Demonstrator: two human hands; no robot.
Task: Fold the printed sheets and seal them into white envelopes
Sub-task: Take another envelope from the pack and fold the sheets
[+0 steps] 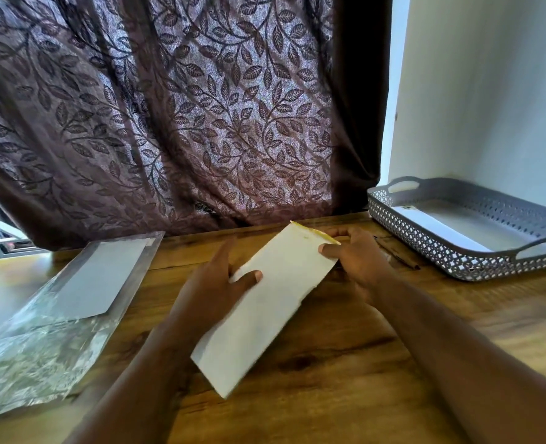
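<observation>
A long white envelope (265, 309) is held slanted above the wooden table (345, 379), its far end up and to the right. A thin yellow strip shows along that far end. My left hand (214, 293) grips the envelope's left edge near the middle, thumb on top. My right hand (355, 254) pinches the far right end, thumb on the face and fingers behind. A clear plastic pack (57, 322) with white envelopes inside lies on the table to the left. No printed sheet is visible outside the envelope.
A grey perforated tray (476, 261) with handles stands at the right, with white paper lying inside. A dark pen-like stick (396, 254) lies between my right hand and the tray. A brown leaf-patterned curtain hangs just behind the table; a white wall is at the right.
</observation>
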